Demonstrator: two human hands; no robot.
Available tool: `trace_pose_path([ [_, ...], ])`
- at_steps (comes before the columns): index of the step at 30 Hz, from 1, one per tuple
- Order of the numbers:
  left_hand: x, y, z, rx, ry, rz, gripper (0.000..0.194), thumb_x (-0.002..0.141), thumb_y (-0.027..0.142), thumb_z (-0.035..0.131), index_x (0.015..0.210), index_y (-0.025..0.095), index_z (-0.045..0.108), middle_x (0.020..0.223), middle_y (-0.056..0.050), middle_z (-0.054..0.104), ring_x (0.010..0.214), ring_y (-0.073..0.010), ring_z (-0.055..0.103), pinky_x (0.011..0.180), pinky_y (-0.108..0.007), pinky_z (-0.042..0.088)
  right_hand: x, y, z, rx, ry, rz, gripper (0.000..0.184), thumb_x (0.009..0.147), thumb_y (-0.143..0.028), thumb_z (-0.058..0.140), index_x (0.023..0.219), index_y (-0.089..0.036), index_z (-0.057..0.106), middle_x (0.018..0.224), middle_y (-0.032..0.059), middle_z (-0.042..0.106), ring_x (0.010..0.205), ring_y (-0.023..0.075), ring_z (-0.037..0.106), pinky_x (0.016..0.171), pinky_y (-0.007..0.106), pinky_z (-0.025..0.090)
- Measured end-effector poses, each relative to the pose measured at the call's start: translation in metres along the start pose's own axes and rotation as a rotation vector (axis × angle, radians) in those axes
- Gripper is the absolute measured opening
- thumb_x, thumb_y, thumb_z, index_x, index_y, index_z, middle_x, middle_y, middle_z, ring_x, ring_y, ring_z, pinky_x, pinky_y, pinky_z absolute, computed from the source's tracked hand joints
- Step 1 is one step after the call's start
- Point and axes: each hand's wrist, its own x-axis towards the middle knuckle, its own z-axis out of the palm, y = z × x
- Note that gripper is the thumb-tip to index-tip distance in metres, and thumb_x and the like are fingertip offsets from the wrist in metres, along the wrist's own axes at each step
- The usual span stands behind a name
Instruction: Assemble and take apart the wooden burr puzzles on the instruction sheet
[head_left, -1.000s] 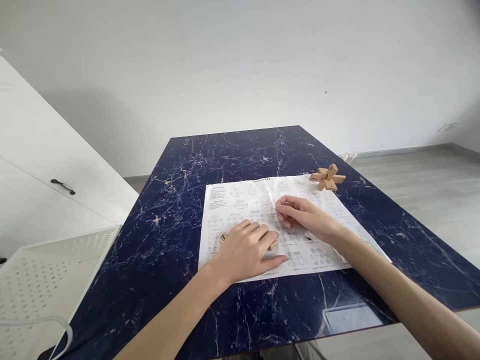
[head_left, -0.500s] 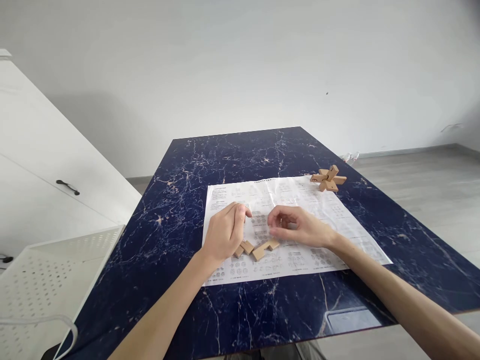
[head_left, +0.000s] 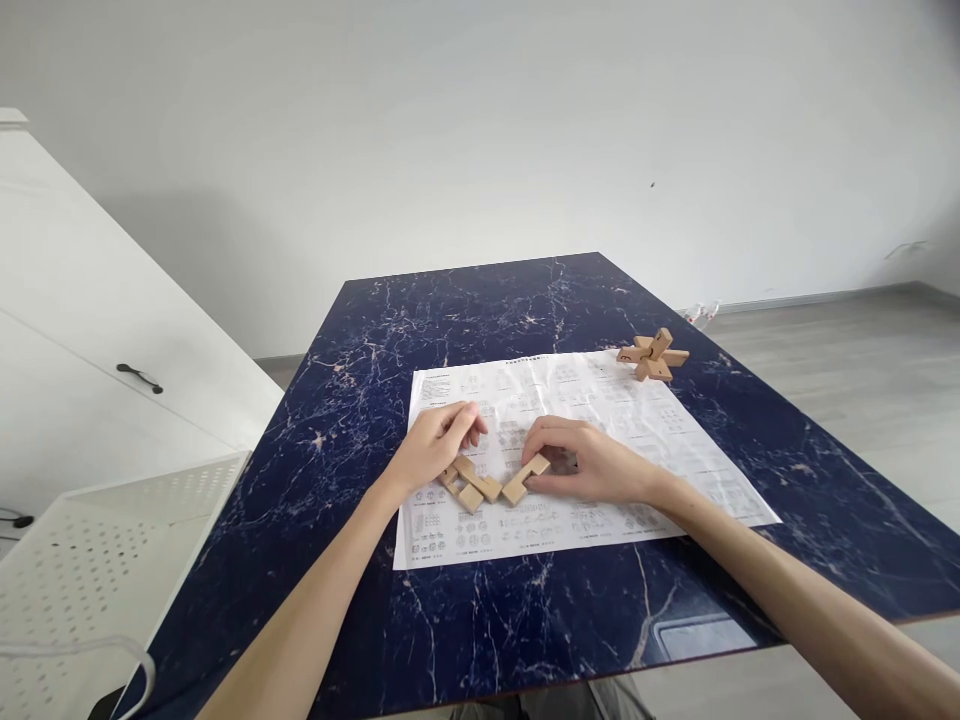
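Note:
My right hand [head_left: 581,458] has its thumb and fingers closed around the upper end of a notched wooden puzzle piece [head_left: 516,490], which rests on the printed paper sheet [head_left: 675,470]. To the left, my left hand [head_left: 439,440] hovers low over the sheet with its fingers curled and nothing showing in them. Just below its palm lie several more notched wooden pieces [head_left: 471,496], touching or close to one another. Part of this group is hidden by the left hand and wrist.
An assembled star-shaped wooden puzzle [head_left: 654,357] stands at the sheet's far right corner. The dark blue marbled table [head_left: 450,310] bears everything. Left of it are a white cabinet [head_left: 90,300] and a perforated white surface [head_left: 82,570] with a cable [head_left: 90,645].
My left hand has shifted left, uncovering more wooden pieces. My right hand has come down and left onto the notched piece. The sheet's near left corner has moved slightly left.

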Motion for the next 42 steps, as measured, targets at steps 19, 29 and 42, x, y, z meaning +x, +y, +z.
trace_pose_path([
  [19, -0.006, 0.015, -0.034, 0.033, -0.393, -0.027, 0.046, 0.071, 0.041, 0.092, 0.111, 0.027, 0.074, 0.125, -0.009, 0.067, 0.103, -0.0244, 0.074, 0.075, -0.032, 0.064, 0.002, -0.001, -0.008, 0.430, 0.276, 0.320, 0.041, 0.090, -0.065, 0.073, 0.101, -0.026, 0.068, 0.068, -0.0033, 0.056, 0.056, 0.0149, 0.051, 0.055, 0.033, 0.042],
  [29, -0.009, 0.005, -0.033, 0.052, -0.477, 0.022, 0.032, 0.077, 0.041, 0.091, 0.108, 0.037, 0.084, 0.141, -0.006, 0.056, 0.112, -0.0242, 0.073, 0.089, -0.035, 0.066, 0.002, 0.001, -0.008, 0.501, 0.297, 0.381, 0.045, 0.089, -0.069, 0.073, 0.100, -0.025, 0.067, 0.058, -0.0047, 0.056, 0.052, 0.0144, 0.047, 0.056, 0.032, 0.037],
  [42, -0.002, 0.007, -0.006, 0.144, -0.252, 0.151, 0.018, 0.087, 0.038, 0.085, 0.105, 0.035, 0.085, 0.127, -0.005, 0.075, 0.125, -0.0291, 0.062, 0.113, -0.052, 0.046, 0.001, 0.014, -0.005, 0.719, 0.308, 0.309, 0.043, 0.091, -0.053, 0.079, 0.122, -0.025, 0.073, 0.097, 0.0039, 0.075, 0.092, 0.0196, 0.070, 0.097, 0.041, 0.054],
])
